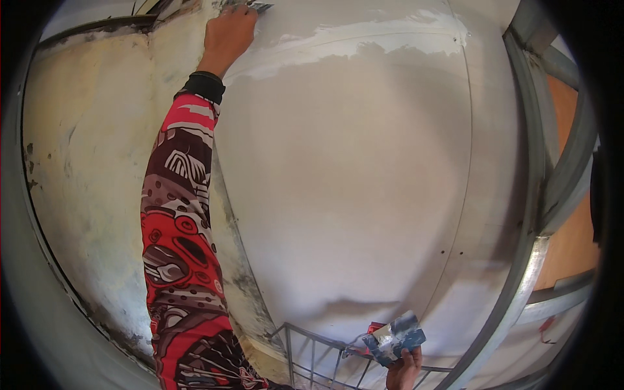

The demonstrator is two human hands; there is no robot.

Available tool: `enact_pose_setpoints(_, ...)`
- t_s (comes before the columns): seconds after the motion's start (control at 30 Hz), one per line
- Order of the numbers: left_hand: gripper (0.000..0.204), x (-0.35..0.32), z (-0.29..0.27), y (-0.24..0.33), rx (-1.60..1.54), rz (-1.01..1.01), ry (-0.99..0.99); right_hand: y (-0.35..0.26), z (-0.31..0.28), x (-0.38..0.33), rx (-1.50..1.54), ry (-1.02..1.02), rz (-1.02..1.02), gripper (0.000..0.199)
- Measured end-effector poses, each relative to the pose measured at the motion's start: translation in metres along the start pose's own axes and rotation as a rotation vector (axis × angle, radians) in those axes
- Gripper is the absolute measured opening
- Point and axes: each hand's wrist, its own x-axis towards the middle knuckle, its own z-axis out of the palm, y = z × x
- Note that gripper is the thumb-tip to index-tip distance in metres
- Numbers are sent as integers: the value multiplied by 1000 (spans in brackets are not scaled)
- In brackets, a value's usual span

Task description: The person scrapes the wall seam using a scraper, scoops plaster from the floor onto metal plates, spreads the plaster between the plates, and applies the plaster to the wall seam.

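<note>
High up at the left, my left hand (pixel 231 36) is closed around a putty knife (pixel 261 6), whose metal blade shows at the top edge against the wall board. Most of its handle is hidden by the fingers. A red, black and white patterned sleeve with a dark cuff covers that arm. Low down, my right hand (pixel 404 372) grips a flat blue-grey putty board (pixel 396 338) smeared with pale filler, its thumb on the face. Rough whitish filler (pixel 364 49) runs in a band across the upper part of the pale board (pixel 351 169).
To the left stands an old yellowish wall (pixel 91 156) with stains and flaking patches. Grey metal framing (pixel 530 273) rises at the right, with an orange-brown panel (pixel 564 240) behind it. A metal railing (pixel 312 354) and a red object (pixel 374 328) are below, near the putty board.
</note>
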Motion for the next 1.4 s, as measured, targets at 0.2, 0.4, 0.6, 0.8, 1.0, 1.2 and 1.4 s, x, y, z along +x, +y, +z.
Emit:
enact_pose_setpoints(0.2, 14, -4, 11, -1, 19, 68, -3, 45, -47, 25, -586, -162, -529, 30)
enact_pose_setpoints(0.4, 12, -30, 15, -3, 42, 110, 28, 26, -32, 19, -5, -14, 104, 24)
enact_pose_setpoints(0.6, 20, -80, 18, -3, -6, 120, -47, 14, -12, 19, 186, -25, 157, 20)
enact_pose_setpoints(0.8, 26, -118, 27, -9, -59, 160, -84, 52, -51, 39, -415, -185, -239, 20)
enact_pose_setpoints(1.0, 9, -110, 10, -34, 4, 129, -1, 22, -25, 38, -1176, -221, -1084, 16)
enact_pose_setpoints(1.2, 25, -34, -4, -35, -71, 84, 132, 26, -16, 27, -671, -212, -522, 22)
enact_pose_setpoints(1.4, 16, 17, -10, -38, -66, 53, 84, 85, -57, 45, -372, -147, -323, 20)
